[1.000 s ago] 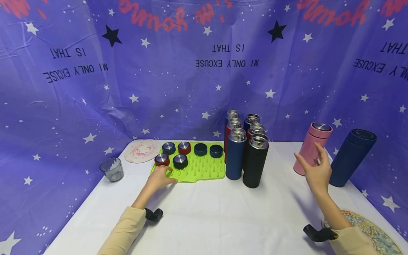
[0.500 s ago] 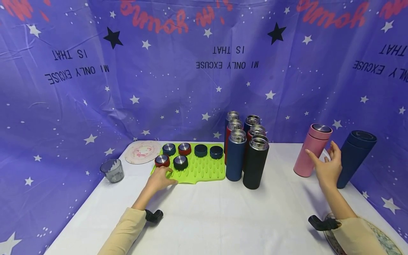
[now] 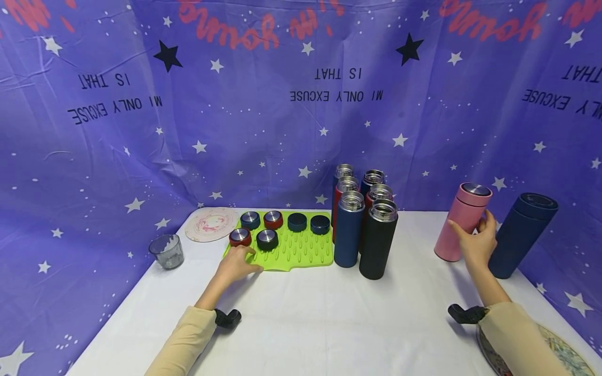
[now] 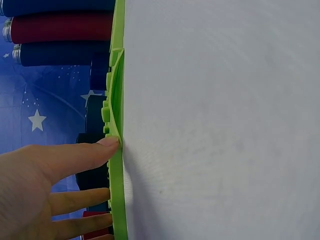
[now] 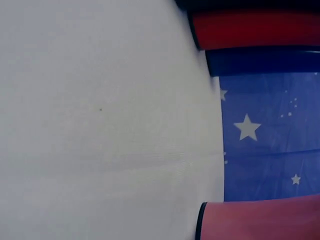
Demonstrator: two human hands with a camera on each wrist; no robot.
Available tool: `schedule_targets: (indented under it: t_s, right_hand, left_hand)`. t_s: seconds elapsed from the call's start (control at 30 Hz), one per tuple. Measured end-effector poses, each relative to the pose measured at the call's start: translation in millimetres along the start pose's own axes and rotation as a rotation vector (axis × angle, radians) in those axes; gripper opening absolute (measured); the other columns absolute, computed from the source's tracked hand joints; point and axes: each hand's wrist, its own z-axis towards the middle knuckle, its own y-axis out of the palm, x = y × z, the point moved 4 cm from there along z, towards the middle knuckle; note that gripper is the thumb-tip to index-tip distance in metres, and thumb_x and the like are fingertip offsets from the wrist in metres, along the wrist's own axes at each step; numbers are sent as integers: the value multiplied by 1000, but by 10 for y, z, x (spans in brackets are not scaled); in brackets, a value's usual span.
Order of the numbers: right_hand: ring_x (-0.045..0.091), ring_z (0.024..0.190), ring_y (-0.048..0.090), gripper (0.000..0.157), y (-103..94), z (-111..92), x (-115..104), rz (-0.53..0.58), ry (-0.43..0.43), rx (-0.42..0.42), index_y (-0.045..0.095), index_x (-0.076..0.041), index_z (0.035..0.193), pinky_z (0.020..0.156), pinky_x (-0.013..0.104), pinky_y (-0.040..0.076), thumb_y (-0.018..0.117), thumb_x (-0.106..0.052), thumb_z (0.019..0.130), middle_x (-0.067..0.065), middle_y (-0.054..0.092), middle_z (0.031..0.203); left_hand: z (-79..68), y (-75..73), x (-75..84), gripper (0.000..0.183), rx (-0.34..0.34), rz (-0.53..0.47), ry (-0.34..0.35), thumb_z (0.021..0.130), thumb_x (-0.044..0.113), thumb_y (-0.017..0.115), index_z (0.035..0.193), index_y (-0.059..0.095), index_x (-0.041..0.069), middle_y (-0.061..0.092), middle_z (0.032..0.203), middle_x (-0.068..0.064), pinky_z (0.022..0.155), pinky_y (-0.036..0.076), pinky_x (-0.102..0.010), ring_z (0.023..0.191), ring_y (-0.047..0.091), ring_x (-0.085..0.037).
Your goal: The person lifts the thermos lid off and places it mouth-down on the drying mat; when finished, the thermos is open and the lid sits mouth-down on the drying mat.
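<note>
At the left, my left hand (image 3: 236,264) rests on the front left edge of a bright green ridged mat (image 3: 301,250), thumb and fingertips touching it. Beside those fingers sit a red bottle lid (image 3: 240,237) and a black lid (image 3: 267,239). My right hand (image 3: 479,242) is at a pink thermos (image 3: 458,227), thumb in front of its body and fingers by its right side. Its fingers look loosely bent; firm contact cannot be made out. In the right wrist view only the lower part of the pink thermos (image 5: 260,220) shows, without the hand.
A dark blue lidded thermos (image 3: 522,237) stands right of the pink one. Several lidless bottles cluster mid-table, a black bottle (image 3: 378,243) in front. More lids line the mat's back. A glass cup (image 3: 167,252) and round pad (image 3: 211,224) lie left; a patterned round mat (image 3: 559,347) right.
My right hand first drew right and back from the pink thermos, then came back left to its side. The left hand and the bottles have kept their places.
</note>
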Motion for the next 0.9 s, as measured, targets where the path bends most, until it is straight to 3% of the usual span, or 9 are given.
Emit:
schedule_targets:
  t_s: [0.13, 0.3, 0.43, 0.63, 0.9]
  right_hand:
    - [20, 121, 55, 76, 54, 22, 31, -61, -45, 28, 41, -14, 144, 100, 27, 44, 80, -27, 79, 14, 55, 135]
    - [19, 112, 58, 73, 66, 14, 28, -79, -61, 73, 46, -12, 140, 90, 20, 46, 81, -29, 78, 15, 59, 130]
    - [18, 113, 58, 74, 44, -24, 27, -63, -41, 75, 47, -13, 140, 94, 23, 47, 82, -29, 77, 15, 59, 130]
    - [16, 113, 58, 75, -1, -133, -20, -66, -22, 38, 48, -14, 140, 95, 25, 48, 83, -29, 76, 14, 59, 131]
    - [8, 104, 60, 75, -101, -295, -217, -51, -48, -16, 51, -16, 140, 92, 21, 49, 85, -29, 74, 18, 61, 127]
  left_hand:
    - [0, -4, -1, 55, 1, 3, -3, 72, 28, 83, 112, 67, -5, 62, 115, -23, 95, 45, -53, 112, 54, -41]
    - [4, -8, -2, 55, -5, 0, -1, 72, 28, 83, 113, 66, -5, 62, 116, -24, 94, 45, -53, 112, 54, -42]
    - [-9, 0, -16, 58, -11, -25, 3, 72, 26, 83, 115, 64, -7, 62, 117, -24, 95, 45, -53, 113, 55, -42]
    - [-43, -11, -57, 63, -19, -88, -2, 74, 26, 83, 122, 60, -7, 60, 121, -25, 97, 43, -54, 115, 53, -42]
    - [-31, -191, -18, 59, 27, -129, 10, 78, 27, 81, 125, 60, -3, 60, 124, -22, 96, 43, -56, 115, 53, -43]
